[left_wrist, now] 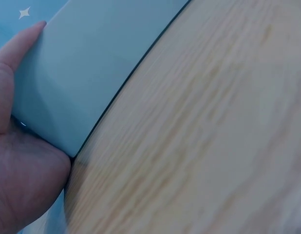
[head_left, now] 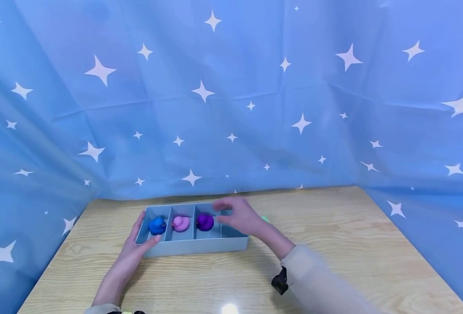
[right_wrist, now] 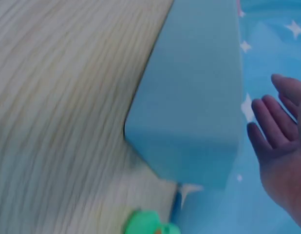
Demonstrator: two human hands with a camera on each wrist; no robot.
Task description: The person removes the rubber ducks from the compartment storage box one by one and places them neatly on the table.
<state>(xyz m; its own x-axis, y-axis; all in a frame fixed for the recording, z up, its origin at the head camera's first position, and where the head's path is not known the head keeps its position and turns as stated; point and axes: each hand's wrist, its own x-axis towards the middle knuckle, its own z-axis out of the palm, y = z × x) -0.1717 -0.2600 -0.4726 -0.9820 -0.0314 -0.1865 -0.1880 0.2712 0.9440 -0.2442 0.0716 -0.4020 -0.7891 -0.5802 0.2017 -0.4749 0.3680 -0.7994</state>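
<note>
A light blue box (head_left: 196, 247) with compartments in a row stands on the table. From the left, its compartments hold a blue rubber duck (head_left: 157, 226), a pink rubber duck (head_left: 182, 223) and a purple rubber duck (head_left: 205, 222). My left hand (head_left: 131, 253) grips the box's left end, thumb over the front rim. Above the right part of the box hovers my right hand (head_left: 241, 216), fingers loosely bent and holding nothing, as the right wrist view also shows. It partly covers the rightmost compartment. A green duck (right_wrist: 143, 223) lies beyond the box's right end, mostly hidden by my right wrist in the head view.
The wooden table (head_left: 333, 244) extends in front of the box and to its right. A blue curtain with white stars (head_left: 223, 96) hangs behind the table and along both sides.
</note>
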